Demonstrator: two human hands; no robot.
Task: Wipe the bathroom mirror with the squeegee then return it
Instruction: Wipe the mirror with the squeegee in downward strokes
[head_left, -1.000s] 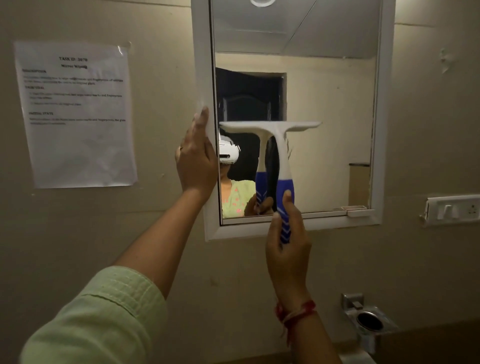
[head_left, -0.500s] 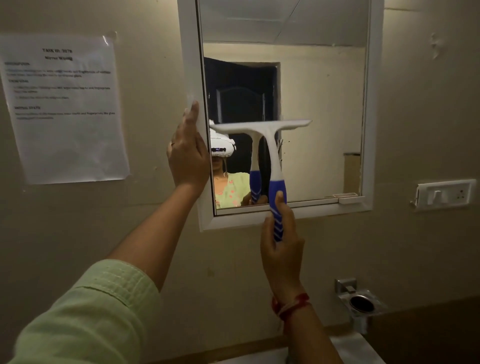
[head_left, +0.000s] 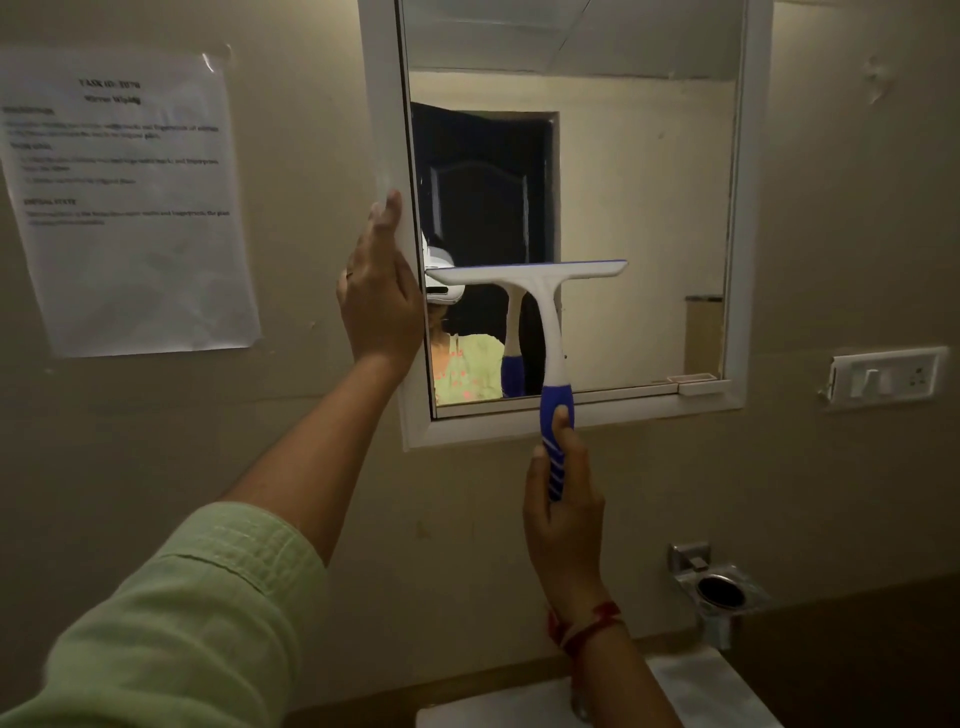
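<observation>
— Start at the left. What's there?

— A printed sheet of paper (head_left: 130, 208) taped to the wall (head_left: 291, 415), its text too blurred to read. Below it my green sleeve (head_left: 182, 623) runs up and to the right, the forearm bare.

— And that arm's hand?

— My left hand (head_left: 382, 301) lies flat on the left side of the white frame (head_left: 382, 104), fingers (head_left: 389, 218) straight and pointing up, grasping nothing.

— Where is the squeegee?

— The squeegee (head_left: 550, 332) is against the mirror (head_left: 649, 208). Its white blade is level across the lower left part of the glass, one end just beside my left hand. The stem drops straight down, and the blue handle crosses the bottom of the frame.

— Who holds it?

— My right hand (head_left: 563, 519), raised from below, fingers wrapped round the blue handle, thumb lying up along it. A red thread (head_left: 587, 623) circles that wrist.

— Further right?

— A metal holder (head_left: 719, 592) fixed low on the wall, near my right wrist, and a white switch plate (head_left: 883, 374) just beside the mirror's lower right corner.
</observation>
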